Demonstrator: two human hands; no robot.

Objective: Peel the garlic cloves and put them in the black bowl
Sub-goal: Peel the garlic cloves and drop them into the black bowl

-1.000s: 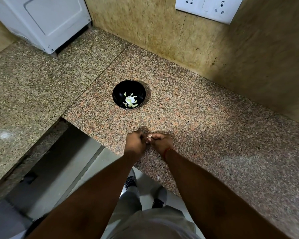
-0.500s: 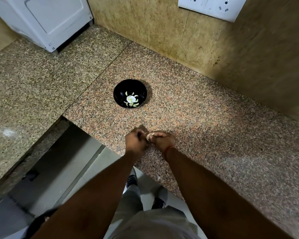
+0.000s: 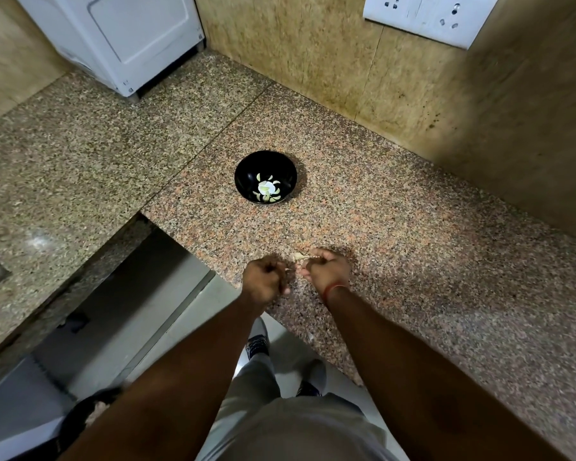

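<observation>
The black bowl point(image 3: 265, 177) stands on the granite counter point(image 3: 396, 227), with several pale peeled garlic cloves point(image 3: 267, 191) in its bottom. Nearer to me, at the counter's front edge, my two hands are close together. My right hand point(image 3: 328, 271) pinches a garlic clove point(image 3: 300, 257), whose papery skin sticks out to the left. My left hand point(image 3: 265, 282) is a closed fist just left of it, fingertips at the clove; what it grips is hidden.
A white appliance point(image 3: 130, 38) stands at the back left corner. A white socket panel point(image 3: 429, 15) is on the wall at upper right. The counter has a cut-out at lower left, with floor and my shoes point(image 3: 256, 344) below.
My hands have drawn slightly apart, the left pulling left and toward me. A strip of skin now shows by my right fingers. The bowl has not moved.
</observation>
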